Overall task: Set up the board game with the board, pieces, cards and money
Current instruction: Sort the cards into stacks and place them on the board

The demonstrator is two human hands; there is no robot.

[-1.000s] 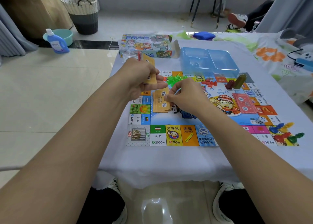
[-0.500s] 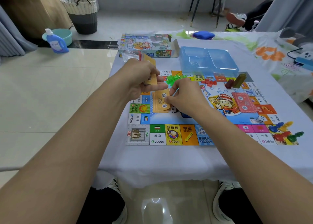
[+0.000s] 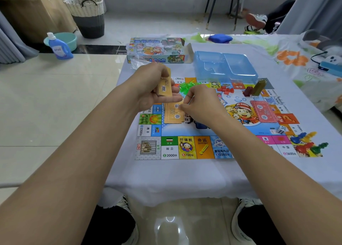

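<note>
The colourful game board (image 3: 187,148) lies flat on the white tablecloth. My left hand (image 3: 153,89) grips a small stack of orange cards (image 3: 164,86) above the board's left side. My right hand (image 3: 199,104) pinches the top card of an orange card pile (image 3: 173,115) lying on the board. A red card pile (image 3: 262,111) rests right of centre. Green houses (image 3: 187,85), red houses (image 3: 224,90), dark tower pieces (image 3: 254,89), a white die (image 3: 281,129) and coloured pawns (image 3: 307,143) sit on the board.
An empty blue plastic tray (image 3: 224,65) and the game box (image 3: 157,50) stand behind the board. A clear plastic bag (image 3: 137,62) lies by the box. Right of the board is a flowered cloth with a device (image 3: 331,65). The table's left edge drops to tiled floor.
My left hand has tilted its card stack slightly; my right hand stays at the orange pile, fingers pinching the top card. The view shifted a little.
</note>
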